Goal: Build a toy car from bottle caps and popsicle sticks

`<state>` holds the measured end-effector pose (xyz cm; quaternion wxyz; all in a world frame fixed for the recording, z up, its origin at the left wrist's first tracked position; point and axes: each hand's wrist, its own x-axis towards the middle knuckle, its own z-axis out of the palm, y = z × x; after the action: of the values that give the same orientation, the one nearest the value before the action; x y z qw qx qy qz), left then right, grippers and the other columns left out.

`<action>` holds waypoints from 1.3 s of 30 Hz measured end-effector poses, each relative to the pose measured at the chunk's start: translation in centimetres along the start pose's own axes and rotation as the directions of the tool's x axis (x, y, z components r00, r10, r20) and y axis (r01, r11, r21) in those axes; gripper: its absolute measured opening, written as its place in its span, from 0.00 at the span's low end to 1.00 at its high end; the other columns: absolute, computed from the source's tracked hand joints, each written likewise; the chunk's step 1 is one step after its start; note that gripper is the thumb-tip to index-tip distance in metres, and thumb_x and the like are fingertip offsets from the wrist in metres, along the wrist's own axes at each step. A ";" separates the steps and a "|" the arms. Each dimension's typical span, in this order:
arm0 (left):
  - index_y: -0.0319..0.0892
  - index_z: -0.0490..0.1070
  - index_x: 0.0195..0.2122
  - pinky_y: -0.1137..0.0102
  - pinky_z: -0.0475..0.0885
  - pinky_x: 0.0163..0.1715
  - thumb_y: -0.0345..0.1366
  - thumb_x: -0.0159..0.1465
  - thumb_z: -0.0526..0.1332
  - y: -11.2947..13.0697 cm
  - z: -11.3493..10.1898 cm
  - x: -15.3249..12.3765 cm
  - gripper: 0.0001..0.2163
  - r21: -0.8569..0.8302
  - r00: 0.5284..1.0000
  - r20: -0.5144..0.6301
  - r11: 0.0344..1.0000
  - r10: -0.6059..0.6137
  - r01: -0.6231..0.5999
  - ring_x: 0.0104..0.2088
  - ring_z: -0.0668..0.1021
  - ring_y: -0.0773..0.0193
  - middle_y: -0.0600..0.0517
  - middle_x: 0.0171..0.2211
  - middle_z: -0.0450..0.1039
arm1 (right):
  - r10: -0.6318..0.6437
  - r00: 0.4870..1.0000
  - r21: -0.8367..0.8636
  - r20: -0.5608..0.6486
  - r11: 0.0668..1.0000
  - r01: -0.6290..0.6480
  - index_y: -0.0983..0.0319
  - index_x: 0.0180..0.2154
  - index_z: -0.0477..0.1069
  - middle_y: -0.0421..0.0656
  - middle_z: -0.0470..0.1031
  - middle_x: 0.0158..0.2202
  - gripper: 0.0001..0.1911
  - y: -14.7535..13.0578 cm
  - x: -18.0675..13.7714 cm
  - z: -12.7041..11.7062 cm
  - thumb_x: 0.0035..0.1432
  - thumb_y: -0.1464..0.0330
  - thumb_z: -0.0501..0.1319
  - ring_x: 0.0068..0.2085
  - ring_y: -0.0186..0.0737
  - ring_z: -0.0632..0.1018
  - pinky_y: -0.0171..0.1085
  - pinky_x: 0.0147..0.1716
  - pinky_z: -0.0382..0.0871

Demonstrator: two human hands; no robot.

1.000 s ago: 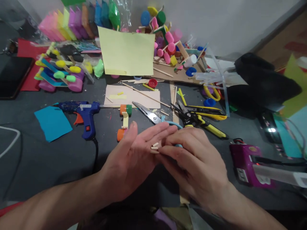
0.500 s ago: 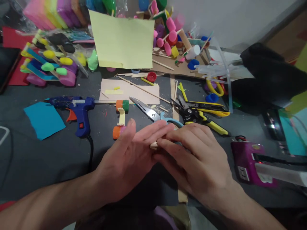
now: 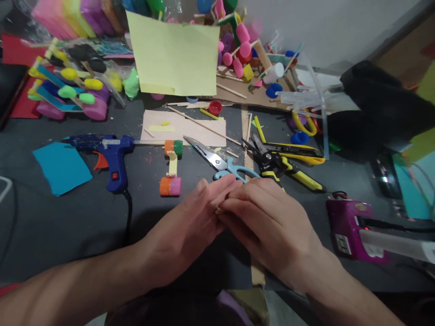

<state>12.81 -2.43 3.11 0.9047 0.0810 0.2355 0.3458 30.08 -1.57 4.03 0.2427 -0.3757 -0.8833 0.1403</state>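
Observation:
My left hand (image 3: 185, 226) and my right hand (image 3: 268, 222) meet over the dark table (image 3: 68, 217), fingers pressed together around small pale wooden stick pieces (image 3: 218, 210). Only the stick ends show between the fingers. Just beyond my fingertips lie blue-handled scissors (image 3: 220, 163). To the left of them stands a small stick-and-bottle-cap piece (image 3: 171, 168) with orange, green and pink caps.
A blue glue gun (image 3: 108, 151) lies at left beside a blue paper (image 3: 61, 166). Yellow-handled cutters (image 3: 288, 170) lie at right, a purple device (image 3: 353, 228) further right. Cardboard (image 3: 183, 127), a yellow sheet (image 3: 173, 54), clay packs and cap models crowd the back.
Both hands drew slightly closer together and toward me, closing more tightly on the sticks. The scissors' handles and the pink cap now show. The view shifted down a little a second ago.

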 end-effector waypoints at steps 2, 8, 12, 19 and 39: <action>0.44 0.69 0.59 0.61 0.53 0.67 0.53 0.70 0.53 -0.1 -0.1 0.0 0.24 0.007 1.000 0.010 1.000 -0.001 0.001 0.69 0.61 0.56 0.50 0.64 0.68 | -0.013 1.000 -0.010 0.010 1.000 0.014 0.62 0.37 0.73 0.43 0.77 0.33 0.05 0.2 0.0 0.0 0.67 0.72 0.59 0.35 0.39 0.73 0.39 0.36 0.66; 0.43 0.72 0.57 0.55 0.53 0.67 0.55 0.68 0.55 0.0 0.0 0.1 0.25 0.042 1.000 0.030 0.999 -0.001 0.000 0.67 0.64 0.51 0.46 0.61 0.70 | -0.021 0.998 -0.020 0.055 1.000 0.022 0.63 0.36 0.74 0.44 0.75 0.32 0.10 0.2 -0.1 -0.1 0.68 0.72 0.56 0.34 0.39 0.71 0.39 0.34 0.66; 0.41 0.71 0.56 0.53 0.52 0.68 0.53 0.70 0.53 0.0 0.3 0.2 0.24 0.049 1.000 -0.002 0.999 0.005 -0.005 0.66 0.64 0.49 0.43 0.61 0.70 | -0.021 0.998 -0.043 0.056 0.999 0.024 0.62 0.38 0.76 0.43 0.75 0.31 0.09 0.0 -0.1 -0.3 0.68 0.73 0.56 0.35 0.40 0.72 0.40 0.36 0.67; 0.51 0.64 0.65 0.57 0.49 0.70 0.53 0.67 0.59 -0.9 -0.6 -0.4 0.27 0.102 0.997 -0.081 0.995 0.010 -0.002 0.71 0.57 0.55 0.53 0.71 0.56 | 0.023 0.999 -0.012 0.029 1.000 -0.023 0.61 0.35 0.74 0.42 0.76 0.32 0.10 -0.3 0.2 -0.6 0.68 0.74 0.57 0.35 0.38 0.74 0.37 0.36 0.70; 0.43 0.65 0.29 0.72 0.59 0.24 0.50 0.71 0.54 1.3 0.8 -0.6 0.18 0.925 0.988 -0.076 0.378 0.133 0.020 0.23 0.67 0.69 0.57 0.22 0.66 | 0.122 0.992 0.193 0.044 0.973 -0.128 0.63 0.37 0.71 0.44 0.74 0.36 0.06 -0.1 -0.6 -1.8 0.68 0.74 0.57 0.38 0.37 0.73 0.36 0.36 0.69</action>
<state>12.04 -1.84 4.39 0.6753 0.5546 0.4468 0.1917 31.35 -1.98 5.34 0.2552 -0.4028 -0.8435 0.2474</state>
